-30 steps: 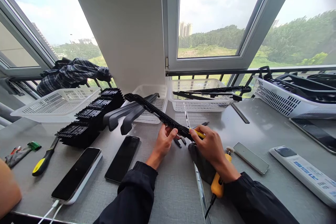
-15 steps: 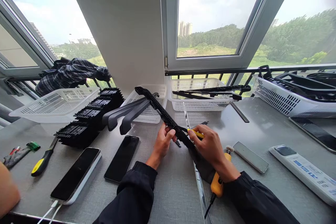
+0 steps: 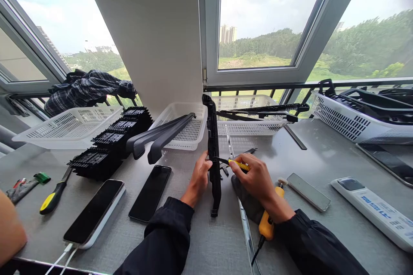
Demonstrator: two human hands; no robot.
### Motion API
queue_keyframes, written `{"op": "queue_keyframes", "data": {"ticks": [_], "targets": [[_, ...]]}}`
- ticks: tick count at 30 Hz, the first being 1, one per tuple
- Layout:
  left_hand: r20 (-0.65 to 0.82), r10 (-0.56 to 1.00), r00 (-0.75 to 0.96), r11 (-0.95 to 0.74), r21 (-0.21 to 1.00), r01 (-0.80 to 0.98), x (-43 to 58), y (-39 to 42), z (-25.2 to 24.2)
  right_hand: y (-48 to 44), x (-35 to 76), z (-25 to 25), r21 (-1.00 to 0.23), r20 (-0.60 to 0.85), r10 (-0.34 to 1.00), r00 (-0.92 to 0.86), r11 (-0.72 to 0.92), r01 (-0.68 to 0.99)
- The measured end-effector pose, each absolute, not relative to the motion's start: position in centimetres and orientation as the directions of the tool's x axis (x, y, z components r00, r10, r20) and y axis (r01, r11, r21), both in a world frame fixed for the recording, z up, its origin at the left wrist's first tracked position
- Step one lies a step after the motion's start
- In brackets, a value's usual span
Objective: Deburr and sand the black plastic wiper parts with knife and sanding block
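In the head view, the left grip (image 3: 199, 178) is closed around the long black strip (image 3: 213, 137), at its lower half, with the thumb laid upon it. The strip is standing almost straight up in the picture: its longer part goes up beyond the left grip, in front of the baskets, and its short end comes down toward the person. The right grip (image 3: 254, 176) is closed too, fingers bent together on the yellow handle of a thin tool (image 3: 239, 165). The dark tip of this tool points to the left grip and reaches the right side of the strip; whether it presses into it, I cannot tell

Below the right grip there lie a dark pouch (image 3: 247, 197) and an orange power tool (image 3: 267, 223), and to the right of it a thin grey device (image 3: 309, 192). To the left of the left grip, a black phone (image 3: 150, 193) lies on the tabletop (image 3: 213, 245). Farther from the left grip, up and to the left, two dark grey bars (image 3: 171, 137) lean on a white basket (image 3: 193, 144), and just beside them is a stack of black parts (image 3: 109, 146)
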State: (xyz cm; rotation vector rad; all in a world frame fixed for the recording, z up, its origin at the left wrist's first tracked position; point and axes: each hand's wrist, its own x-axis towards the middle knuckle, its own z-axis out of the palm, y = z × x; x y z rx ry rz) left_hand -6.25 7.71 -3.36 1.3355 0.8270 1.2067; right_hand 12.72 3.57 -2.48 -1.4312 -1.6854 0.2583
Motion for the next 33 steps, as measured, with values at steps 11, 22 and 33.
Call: {"op": "queue_keyframes", "data": {"ticks": [11,22,33], "targets": [[0.147,0.954,0.260,-0.133,0.989,-0.072,-6.28,7.83,-3.41,3.49,12.60,-2.23,-0.652,0.413,0.909,-0.053,0.336,0.680],[0.069,0.942,0.329,-0.053,0.997,-0.057,-6.00,8.31,-4.29,3.74,12.53,-2.81,-0.613,0.275,0.959,-0.064,0.226,0.757],[0.117,0.948,0.297,-0.118,0.993,-0.013,-5.98,8.05,-3.78,3.73,12.94,-2.63,-0.586,0.257,0.966,0.035,0.126,0.801]]}}
